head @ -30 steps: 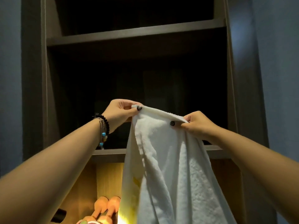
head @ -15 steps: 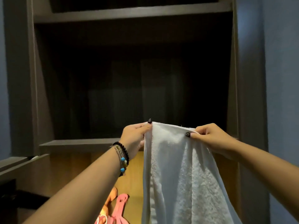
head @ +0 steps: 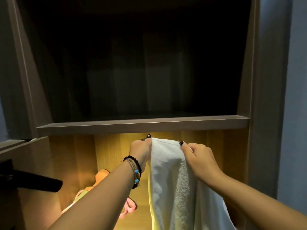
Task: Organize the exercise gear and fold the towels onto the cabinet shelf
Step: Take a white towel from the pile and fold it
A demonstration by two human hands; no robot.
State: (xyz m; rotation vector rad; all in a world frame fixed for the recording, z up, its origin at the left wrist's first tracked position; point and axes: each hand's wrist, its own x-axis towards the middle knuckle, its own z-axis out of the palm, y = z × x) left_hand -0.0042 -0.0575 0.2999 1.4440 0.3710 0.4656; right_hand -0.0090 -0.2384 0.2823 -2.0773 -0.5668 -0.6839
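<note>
The white towel [head: 172,180] is held up by its top edge in front of the lit lower compartment, just below the front lip of the dark cabinet shelf [head: 142,124], and hangs down out of view. One end of that edge is pinched by the left hand [head: 141,146], the other by the right hand [head: 197,156], fingers and thumb closed on the cloth in both. The hands are kept near each other, so the cloth is gathered into long vertical folds, not stretched flat; this is judged to be a lengthwise fold being lined up before the towel is laid on a shelf. Behind the left forearm, orange and pink exercise gear [head: 101,175] lies on the lower compartment's floor. A beaded bracelet [head: 135,170] is worn on the left wrist. A black bar [head: 38,181] projects from the left.
</note>
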